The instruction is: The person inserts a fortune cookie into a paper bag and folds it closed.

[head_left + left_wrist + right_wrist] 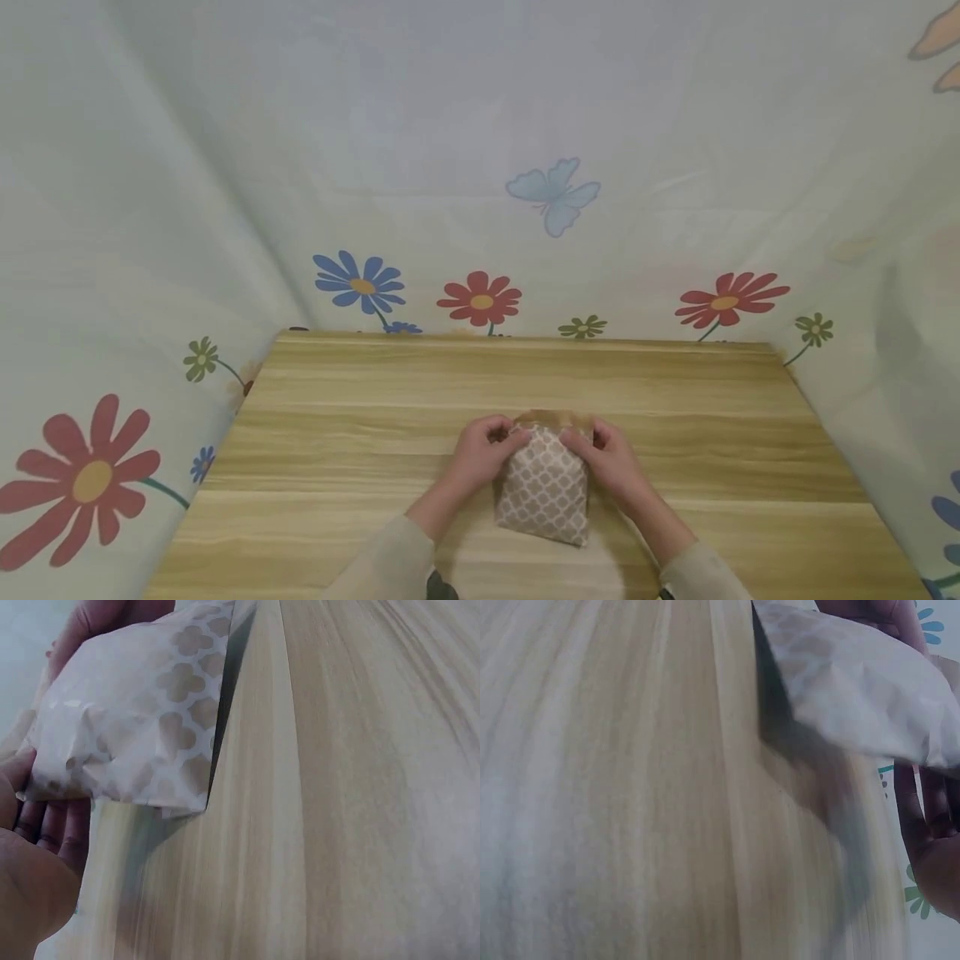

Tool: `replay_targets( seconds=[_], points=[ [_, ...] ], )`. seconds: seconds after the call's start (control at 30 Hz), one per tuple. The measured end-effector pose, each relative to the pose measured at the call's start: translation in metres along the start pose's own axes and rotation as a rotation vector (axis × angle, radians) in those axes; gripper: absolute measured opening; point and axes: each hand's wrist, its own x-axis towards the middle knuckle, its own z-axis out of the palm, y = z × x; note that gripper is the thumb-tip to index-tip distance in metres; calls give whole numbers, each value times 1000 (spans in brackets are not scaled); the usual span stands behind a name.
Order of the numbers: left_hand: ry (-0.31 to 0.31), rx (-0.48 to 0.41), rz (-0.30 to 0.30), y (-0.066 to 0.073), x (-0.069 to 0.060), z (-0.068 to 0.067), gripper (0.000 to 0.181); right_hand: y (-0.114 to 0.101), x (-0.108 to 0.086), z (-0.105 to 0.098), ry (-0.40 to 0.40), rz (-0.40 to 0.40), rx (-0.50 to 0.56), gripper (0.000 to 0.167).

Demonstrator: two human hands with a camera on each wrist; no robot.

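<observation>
A small paper bag (543, 492) with a white-and-tan lattice pattern is held between both hands over the table. Its top edge shows a plain brown strip (553, 418). My left hand (480, 454) pinches the upper left corner, thumb on the patterned face and fingers behind. On the other side, my right hand (617, 462) pinches the upper right corner in the same way. In the left wrist view the bag (150, 712) looks puffed and creased, with its lower edge close to the wood. What is inside the bag is hidden.
The wood-grain table (360, 400) spreads out around the hands. A pale curtain (420, 125) printed with flowers and butterflies hangs behind and along both sides of it. A round light patch lies on the table near its front.
</observation>
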Motion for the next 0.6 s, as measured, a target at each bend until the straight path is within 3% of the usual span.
replay_targets(
  seconds=[0.3, 0.6],
  points=[
    [59, 6, -15, 4, -2, 5, 28, 7, -2, 2, -12, 7, -19, 44],
    [62, -27, -45, 3, -2, 4, 32, 5, -5, 4, 59, 44, -34, 31]
  ],
)
